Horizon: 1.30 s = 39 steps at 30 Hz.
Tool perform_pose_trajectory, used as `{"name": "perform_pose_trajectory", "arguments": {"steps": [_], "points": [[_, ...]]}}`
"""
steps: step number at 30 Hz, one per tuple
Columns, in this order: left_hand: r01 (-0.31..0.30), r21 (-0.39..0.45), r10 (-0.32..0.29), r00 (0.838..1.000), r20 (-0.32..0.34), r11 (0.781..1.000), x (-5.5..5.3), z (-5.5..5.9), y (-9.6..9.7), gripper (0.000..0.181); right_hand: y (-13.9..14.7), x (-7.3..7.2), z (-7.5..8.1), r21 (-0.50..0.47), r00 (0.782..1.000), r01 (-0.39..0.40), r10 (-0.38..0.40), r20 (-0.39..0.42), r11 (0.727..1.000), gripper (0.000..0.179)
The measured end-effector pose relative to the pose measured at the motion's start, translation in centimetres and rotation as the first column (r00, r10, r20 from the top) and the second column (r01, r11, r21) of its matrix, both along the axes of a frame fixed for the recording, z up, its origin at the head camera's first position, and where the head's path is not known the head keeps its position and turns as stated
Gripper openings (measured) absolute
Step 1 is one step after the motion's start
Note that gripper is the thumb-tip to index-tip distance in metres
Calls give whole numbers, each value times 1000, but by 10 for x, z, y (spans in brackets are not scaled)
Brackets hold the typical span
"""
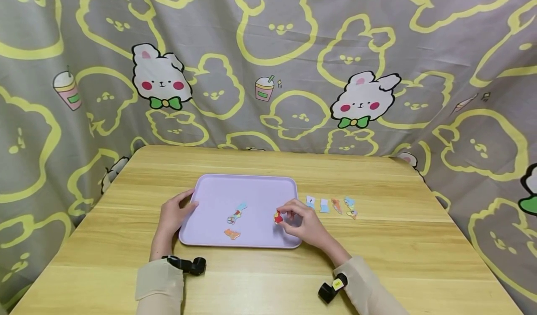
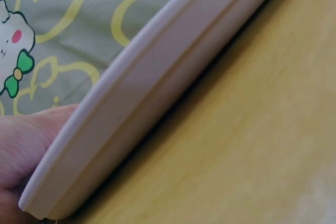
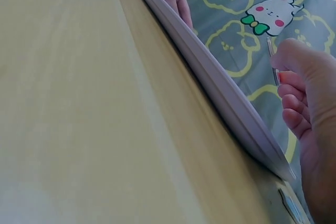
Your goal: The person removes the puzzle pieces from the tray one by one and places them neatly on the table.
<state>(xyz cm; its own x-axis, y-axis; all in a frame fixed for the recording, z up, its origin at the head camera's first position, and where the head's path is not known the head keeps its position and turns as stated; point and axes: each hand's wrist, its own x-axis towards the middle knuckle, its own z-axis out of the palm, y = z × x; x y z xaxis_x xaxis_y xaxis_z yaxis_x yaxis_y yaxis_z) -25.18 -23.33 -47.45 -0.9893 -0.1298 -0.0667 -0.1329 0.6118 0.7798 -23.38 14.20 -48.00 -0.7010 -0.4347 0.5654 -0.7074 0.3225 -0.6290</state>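
Observation:
A pale purple tray lies on the wooden table. My left hand holds its left rim, the thumb lying over the edge. My right hand is above the tray's right side and pinches a small red and yellow puzzle piece between thumb and fingertips. In the right wrist view the piece appears edge-on, raised above the tray rim. Near the tray's middle lies a narrow multicoloured strip of puzzle pieces, with an orange puzzle piece below it.
Right of the tray, several puzzle pieces lie on the table: a white and blue one, an orange one, and multicoloured ones. A patterned grey curtain hangs behind the table and along both sides.

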Motion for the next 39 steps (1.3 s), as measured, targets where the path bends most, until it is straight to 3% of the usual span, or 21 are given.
{"name": "perform_pose_trajectory", "arguments": {"steps": [9,12,28,39], "points": [[0,0,0,1000,2,1000,0,0,0,51,14,19,28,2,1000,-18,18,-15,1000,30],[0,2,0,1000,0,1000,-1,-1,-1,50,21,22,31,4,1000,-5,5,-27,1000,29],[2,-3,-2,1000,4,1000,0,0,0,51,63,24,25,80,996,83,-79,-49,993,31],[1,-9,-1,1000,14,1000,-1,-1,-1,52,105,5,-8,169,997,76,-73,-24,983,37]]}}
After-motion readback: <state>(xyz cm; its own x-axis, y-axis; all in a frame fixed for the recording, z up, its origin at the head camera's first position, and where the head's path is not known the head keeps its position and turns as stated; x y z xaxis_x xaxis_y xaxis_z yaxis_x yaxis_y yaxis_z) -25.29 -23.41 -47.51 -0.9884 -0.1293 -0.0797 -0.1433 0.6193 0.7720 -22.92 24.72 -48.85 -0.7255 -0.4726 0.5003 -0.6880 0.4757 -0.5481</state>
